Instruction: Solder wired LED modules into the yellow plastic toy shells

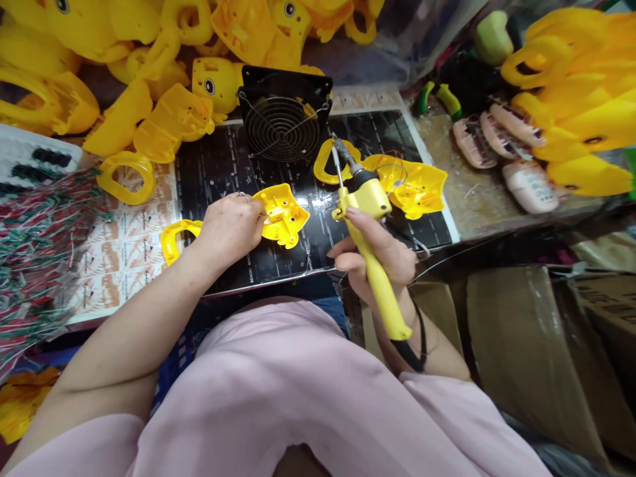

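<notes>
My left hand (229,228) is closed on the edge of a yellow plastic shell (283,213) that rests hollow side up on the black mat (233,165). My right hand (378,255) grips a yellow soldering iron (366,218) by its handle, with the metal tip pointing away over the mat, apart from the shell. A yellow ring piece (175,237) lies by my left wrist. Another ring (328,159) and an open yellow shell with thin wires (412,185) lie beyond the iron's tip.
A small black fan (284,119) stands at the back of the mat. Heaps of yellow shells (149,73) fill the back left, and more (581,93) the right. Bundled red and green wires (40,245) lie left. Pink keypad parts (501,142) and cardboard boxes (536,344) sit right.
</notes>
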Tool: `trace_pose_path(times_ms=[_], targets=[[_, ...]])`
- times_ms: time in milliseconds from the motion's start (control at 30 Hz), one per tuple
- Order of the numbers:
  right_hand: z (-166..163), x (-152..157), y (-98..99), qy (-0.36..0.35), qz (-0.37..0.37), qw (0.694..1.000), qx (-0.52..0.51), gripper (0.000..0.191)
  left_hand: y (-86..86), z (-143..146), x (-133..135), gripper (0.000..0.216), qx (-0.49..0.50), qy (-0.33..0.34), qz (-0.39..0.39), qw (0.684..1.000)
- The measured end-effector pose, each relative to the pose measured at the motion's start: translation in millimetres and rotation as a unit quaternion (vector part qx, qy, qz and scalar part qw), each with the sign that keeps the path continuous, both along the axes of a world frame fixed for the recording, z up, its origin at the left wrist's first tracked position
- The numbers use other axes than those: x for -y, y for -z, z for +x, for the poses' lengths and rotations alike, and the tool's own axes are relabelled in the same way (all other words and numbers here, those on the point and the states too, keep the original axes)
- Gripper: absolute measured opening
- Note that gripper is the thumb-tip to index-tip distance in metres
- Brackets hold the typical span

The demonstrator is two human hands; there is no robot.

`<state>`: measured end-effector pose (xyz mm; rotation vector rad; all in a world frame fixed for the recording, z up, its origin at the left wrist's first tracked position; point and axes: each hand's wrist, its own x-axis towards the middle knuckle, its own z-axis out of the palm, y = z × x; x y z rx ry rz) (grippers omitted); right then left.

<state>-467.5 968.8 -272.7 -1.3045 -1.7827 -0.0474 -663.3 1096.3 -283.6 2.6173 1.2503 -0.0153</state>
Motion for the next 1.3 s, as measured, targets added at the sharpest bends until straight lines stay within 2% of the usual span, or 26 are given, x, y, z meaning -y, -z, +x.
trace_pose_path(times_ms=[100, 233, 333, 400, 500, 600, 667, 767, 933, 1033, 1133, 1233, 1300], targets=[[-1.3, -3.7, 6.8, -0.012, -0.006, 1.000, 0.012, 0.047, -1.4, 0.3, 0.0, 0.036, -0.019, -0.002, -0.007, 1.000], [-2.9, -7.4, 18.9, 0.027, 0.003, 0.998, 0.058, 0.020, -5.0, 3.1, 0.0, 0.036, -0.042, -0.004, -0.025, 0.999], [-5.0, -12.2, 29.2, 0.017, 0.007, 0.995, 0.094, 0.025, -7.1, 5.0, -2.1, 0.034, -0.055, -0.002, -0.032, 0.998], [-5.6, -15.3, 36.0, 0.008, -0.024, 0.991, 0.132, 0.031, -8.6, 4.6, -5.8, 0.032, -0.058, -0.001, -0.043, 0.997], [-5.2, -17.6, 43.5, 0.015, -0.055, 0.984, 0.168, 0.027, -12.3, 0.5, -14.9, 0.033, -0.024, 0.008, -0.081, 0.996], [-5.1, -17.1, 45.7, 0.011, -0.034, 0.986, 0.162, 0.023, -16.8, -4.9, -24.2, 0.040, 0.019, 0.038, -0.123, 0.991], [-6.0, -16.4, 45.1, 0.007, -0.018, 0.986, 0.166, 0.021, -18.0, -6.8, -27.4, 0.036, 0.027, 0.062, -0.130, 0.989], [-8.6, -15.7, 43.9, -0.003, -0.001, 0.987, 0.161, 0.020, -12.2, -6.4, -25.8, 0.028, 0.044, 0.075, -0.108, 0.990], [-12.3, -15.6, 42.9, -0.021, -0.003, 0.988, 0.150, 0.021, 16.3, -3.6, -14.8, 0.025, 0.125, 0.056, -0.010, 0.991], [-11.3, -13.6, 34.3, -0.024, 0.005, 0.989, 0.143, 0.020, 29.8, -3.5, -8.9, 0.022, 0.147, 0.058, 0.050, 0.986], [-5.1, -6.5, 13.0, -0.036, 0.023, 0.993, 0.114, 0.021, 33.7, -4.2, -5.3, 0.023, 0.148, 0.062, 0.076, 0.984], [3.3, 6.5, -15.8, -0.017, 0.023, 0.996, 0.090, 0.049, 33.2, -4.1, -3.7, 0.024, 0.140, 0.067, 0.087, 0.984], [5.9, 16.2, -32.2, 0.035, 0.023, 0.995, 0.086, 0.058, 32.8, -3.2, -3.1, 0.025, 0.130, 0.067, 0.092, 0.985]])
